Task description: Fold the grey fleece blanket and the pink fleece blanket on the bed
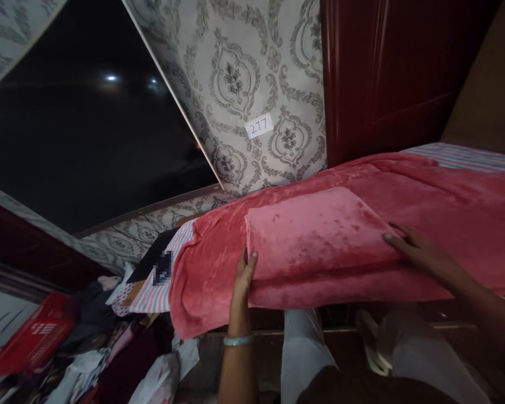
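A folded pink plush blanket (311, 224) lies flat on a larger red plush blanket (210, 286) that drapes over a long surface in front of me. My left hand (244, 272) rests against the folded blanket's left edge, its thumb and fingers apart. At the opposite edge is my right hand (412, 244), fingers stretched out and apart, touching or just above the fabric. A light bangle (238, 340) circles my left wrist. The undersides of both hands are hidden.
Striped cloth (155, 297) shows beneath the red blanket. A large dark screen (88, 118) stands at left by patterned wallpaper bearing a paper label (259, 126) marked 277. Clothes and bags (157, 381) pile on the floor at lower left. A dark red wooden panel (387, 73) rises behind.
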{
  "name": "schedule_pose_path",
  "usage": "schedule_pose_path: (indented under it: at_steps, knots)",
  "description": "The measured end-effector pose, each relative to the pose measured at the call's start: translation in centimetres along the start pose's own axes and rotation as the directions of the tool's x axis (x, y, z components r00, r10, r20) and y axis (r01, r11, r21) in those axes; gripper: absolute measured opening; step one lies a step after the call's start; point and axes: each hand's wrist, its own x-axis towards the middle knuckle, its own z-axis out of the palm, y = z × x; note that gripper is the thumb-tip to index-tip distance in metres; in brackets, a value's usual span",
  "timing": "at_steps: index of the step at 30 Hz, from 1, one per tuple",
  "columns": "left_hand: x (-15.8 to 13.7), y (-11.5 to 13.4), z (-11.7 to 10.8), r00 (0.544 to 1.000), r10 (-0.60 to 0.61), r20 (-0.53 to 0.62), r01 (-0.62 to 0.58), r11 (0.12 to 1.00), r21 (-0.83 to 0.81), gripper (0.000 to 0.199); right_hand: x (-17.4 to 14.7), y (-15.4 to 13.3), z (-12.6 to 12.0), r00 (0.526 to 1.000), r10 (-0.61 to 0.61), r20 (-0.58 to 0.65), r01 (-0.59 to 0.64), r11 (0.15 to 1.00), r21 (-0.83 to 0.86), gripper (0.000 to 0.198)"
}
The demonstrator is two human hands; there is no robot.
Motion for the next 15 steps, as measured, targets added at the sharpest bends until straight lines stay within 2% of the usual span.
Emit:
schedule_pose_path:
  at_steps: [2, 6, 9, 12, 15]
  knots:
    - [-0.16, 0.08, 0.26, 1.0, -0.003, -0.009, 0.003, 0.999, -0.049, 0.066, 0.07, -0.77, -0.25, 0.997, 0.044, 0.056, -0.051, 0.991, 0.122, 0.082]
    - [-0.57, 0.28, 0.32, 0.998, -0.056, -0.015, 0.053, 0.989, -0.138, 0.072, 0.02, -1.27, -0.21, 0.994, 0.096, 0.055, -0.108, 0.945, 0.309, 0.086]
    - [-0.8, 0.17, 0.06, 0.993, -0.115, -0.018, 0.111, 0.979, -0.172, 0.075, -0.06, -0.86, -0.01, 0.99, 0.127, 0.062, -0.14, 0.933, 0.331, 0.08]
    - [-0.79, -0.17, -0.14, 0.984, -0.176, -0.007, 0.172, 0.969, -0.179, 0.078, -0.15, -0.4, 0.0, 0.991, 0.109, 0.073, -0.127, 0.936, 0.33, 0.076]
    - [-0.69, -0.47, -0.14, 0.988, -0.151, 0.022, 0.152, 0.969, -0.194, 0.078, -0.34, -0.33, -0.08, 0.995, 0.086, 0.054, -0.099, 0.934, 0.342, 0.072]
